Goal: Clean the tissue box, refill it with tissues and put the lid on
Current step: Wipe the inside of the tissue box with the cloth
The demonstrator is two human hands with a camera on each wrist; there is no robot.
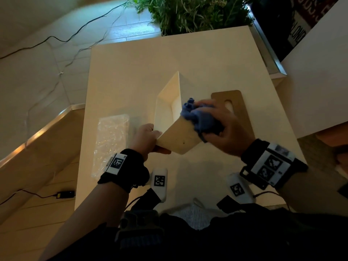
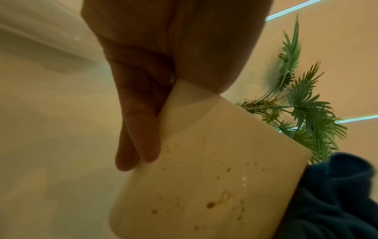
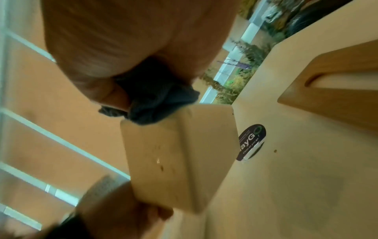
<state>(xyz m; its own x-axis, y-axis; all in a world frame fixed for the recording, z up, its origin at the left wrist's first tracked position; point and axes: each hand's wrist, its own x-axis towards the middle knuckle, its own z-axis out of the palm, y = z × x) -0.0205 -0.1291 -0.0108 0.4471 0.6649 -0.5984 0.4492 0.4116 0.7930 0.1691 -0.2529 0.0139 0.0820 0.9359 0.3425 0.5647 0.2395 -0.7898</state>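
A white open-topped tissue box (image 1: 175,136) is tilted up on an edge above the table. My left hand (image 1: 146,137) grips its near left corner, fingers (image 2: 141,145) flat along one wall and thumb on the other. The box's end face (image 2: 204,186) carries brown specks. My right hand (image 1: 224,127) holds a bunched blue cloth (image 1: 197,117) against the box's upper right edge, also seen as a dark cloth (image 3: 155,100) on the box (image 3: 175,155). A wooden lid (image 1: 233,108) with a slot lies flat behind my right hand. A clear-wrapped pack of tissues (image 1: 111,142) lies to the left.
The white table (image 1: 131,72) has two tagged white devices (image 1: 160,182) at its near edge. A green plant (image 1: 194,14) stands beyond the far edge. Cables (image 1: 56,38) run over the tiled floor on the left. A round dark sticker (image 3: 251,141) shows on the table.
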